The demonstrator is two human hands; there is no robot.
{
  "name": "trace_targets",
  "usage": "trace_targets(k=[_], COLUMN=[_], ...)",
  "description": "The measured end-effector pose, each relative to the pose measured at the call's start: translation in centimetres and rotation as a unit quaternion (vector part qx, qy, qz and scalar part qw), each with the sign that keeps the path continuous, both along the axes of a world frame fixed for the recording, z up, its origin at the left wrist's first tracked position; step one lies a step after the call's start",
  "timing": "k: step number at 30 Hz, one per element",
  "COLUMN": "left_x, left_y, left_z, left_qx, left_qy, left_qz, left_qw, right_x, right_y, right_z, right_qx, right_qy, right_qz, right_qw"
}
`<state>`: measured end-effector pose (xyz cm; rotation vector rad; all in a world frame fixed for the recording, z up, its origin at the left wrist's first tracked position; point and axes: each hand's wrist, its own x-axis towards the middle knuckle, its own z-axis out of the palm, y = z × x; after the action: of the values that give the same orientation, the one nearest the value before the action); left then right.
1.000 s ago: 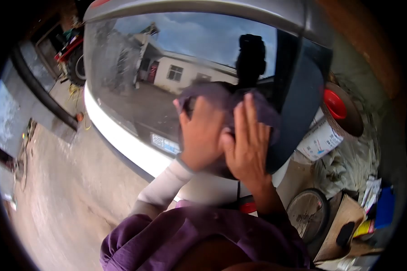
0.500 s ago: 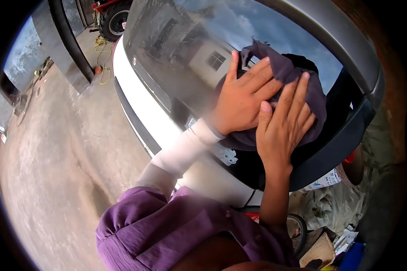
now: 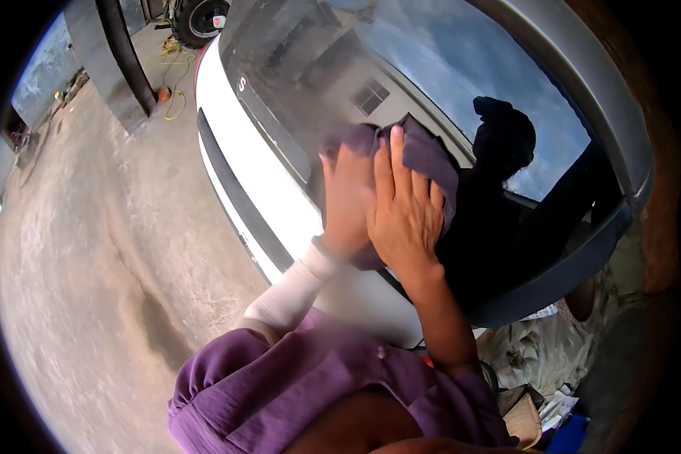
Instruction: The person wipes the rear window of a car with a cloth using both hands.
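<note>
A dark purple cloth (image 3: pixel 433 157) is pressed against the rear window (image 3: pixel 420 64) of a white and grey car. My left hand (image 3: pixel 348 200) lies on the cloth's left part, blurred, its thumb raised at the side. Beside it my right hand (image 3: pixel 406 208) rests flat on the cloth with fingers stretched upward. The two hands touch or overlap at the middle. Part of the cloth is hidden beneath them. The glass mirrors a building, the sky and a dark silhouette.
Concrete floor (image 3: pixel 91 250) spreads to the left, with a yellow cord (image 3: pixel 175 83) and a wheel (image 3: pixel 199 19) near a pillar (image 3: pixel 113 68). At the lower right lie crumpled plastic sheeting (image 3: pixel 526 356), a woven piece (image 3: pixel 523 421) and a blue item (image 3: pixel 570 435).
Both hands and the cloth have moved left and down across the glass since half a second ago. The view had earlier turned, bringing the car's left side and more floor into sight.
</note>
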<state>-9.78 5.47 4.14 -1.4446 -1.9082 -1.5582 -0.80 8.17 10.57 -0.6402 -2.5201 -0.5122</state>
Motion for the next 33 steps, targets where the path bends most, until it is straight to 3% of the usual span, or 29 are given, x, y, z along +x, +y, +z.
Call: trace_targets(k=[5, 8, 10, 13, 21, 25, 28, 32, 33], left_x=[1.2, 1.4, 1.2, 0.8, -0.1, 3.3, 6.2, 8.4, 8.7], left_y=[-1.9, -1.9, -1.7, -0.3, 7.8, 9.4, 9.5, 8.9, 8.2], left_z=[-4.0, -4.8, -2.2, 1.2, 10.4, 13.9, 15.5, 15.0, 15.0], left_qx=[-0.032, -0.017, 0.030, 0.039, 0.157, 0.220, 0.231, 0.217, 0.230], left_qy=[-0.023, -0.021, -0.060, 0.056, 0.187, 0.224, 0.225, 0.283, 0.256], left_qz=[0.006, 0.008, -0.038, 0.005, -0.028, -0.044, -0.066, -0.061, -0.119], left_qw=[0.999, 1.000, 0.997, 0.998, 0.969, 0.948, 0.944, 0.932, 0.931], right_x=[0.5, 0.8, 0.9, 1.2, 4.0, 8.2, 10.5, 12.5, 12.8], right_y=[-0.8, -1.2, -0.7, 0.4, 6.1, 6.6, 6.8, 6.6, 6.4], right_z=[-2.0, -1.7, -0.5, 1.3, 8.9, 10.8, 10.5, 9.0, 8.5], right_qx=[-0.032, -0.150, -0.126, -0.081, 0.150, 0.122, 0.164, 0.167, 0.168], right_qy=[-0.046, -0.046, -0.015, 0.035, 0.192, 0.244, 0.263, 0.287, 0.288], right_qz=[0.057, 0.053, 0.047, 0.038, -0.025, -0.055, -0.110, -0.143, -0.149], right_qw=[0.997, 0.986, 0.991, 0.995, 0.970, 0.960, 0.944, 0.932, 0.931])
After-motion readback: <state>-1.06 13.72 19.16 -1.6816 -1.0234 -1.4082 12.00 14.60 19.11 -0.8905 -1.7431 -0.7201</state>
